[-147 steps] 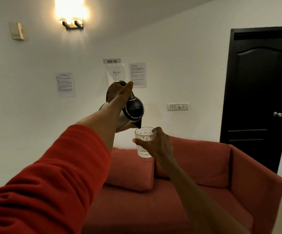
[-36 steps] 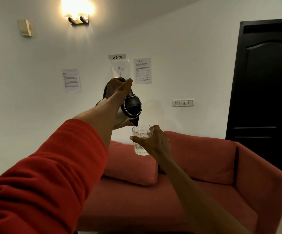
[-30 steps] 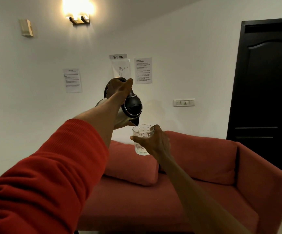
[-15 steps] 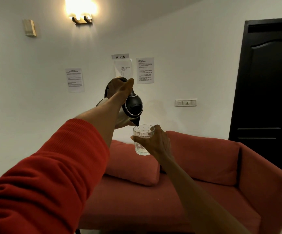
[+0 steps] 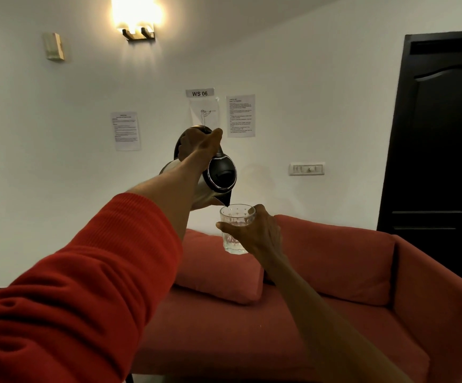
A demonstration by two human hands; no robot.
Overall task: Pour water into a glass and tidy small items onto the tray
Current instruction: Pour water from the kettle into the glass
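My left hand (image 5: 200, 143) grips the handle of a steel kettle with a black lid (image 5: 218, 180), held out in the air and tilted to the right. Its black spout hangs just over the rim of a clear patterned glass (image 5: 236, 228). My right hand (image 5: 257, 233) wraps around that glass from the right and holds it upright below the spout. A little water sits in the glass. No tray or small items are in view.
A red sofa (image 5: 334, 305) with a loose cushion (image 5: 218, 269) lies below my arms. A white wall with taped papers (image 5: 240, 115) and a switch plate (image 5: 306, 169) stands behind. A black door (image 5: 445, 150) is at the right, a wall lamp (image 5: 138, 26) above.
The kettle and glass stay together in nearly the same pose. The view has drifted slightly left, so the door sits further right in frame.
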